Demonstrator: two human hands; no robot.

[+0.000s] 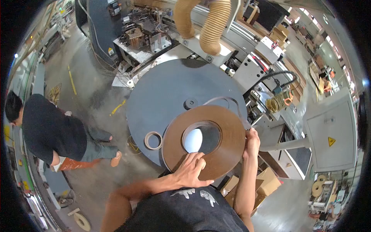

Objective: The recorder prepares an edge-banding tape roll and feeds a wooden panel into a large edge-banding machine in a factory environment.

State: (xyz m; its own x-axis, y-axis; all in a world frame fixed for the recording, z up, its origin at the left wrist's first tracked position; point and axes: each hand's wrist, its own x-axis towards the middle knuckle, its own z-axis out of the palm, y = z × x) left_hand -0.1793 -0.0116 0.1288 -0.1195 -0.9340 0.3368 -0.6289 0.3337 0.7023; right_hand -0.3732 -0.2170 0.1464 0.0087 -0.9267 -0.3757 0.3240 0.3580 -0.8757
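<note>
A big brown roll of edge banding (176,145) lies tilted over the near part of a round grey turntable (154,92). My left hand (189,170) rests on the roll's near face, fingertips at the rim of its centre hole and thumb stretched out to the right. At the roll's right edge, my right hand (252,144) is closed, with the roll's edge and the loose strip (236,105) at its fingers. That strip curves up behind the roll. Past the roll is a black round knob (191,103); a small pale ring (153,140) sits to its left.
Machinery with two ribbed tan hoses (215,29) stands beyond the turntable. A grey cabinet (331,129) is at the right, with cardboard boxes (268,181) on the floor below. Another person (58,127) is at the left, beside a reddish-brown object (73,165).
</note>
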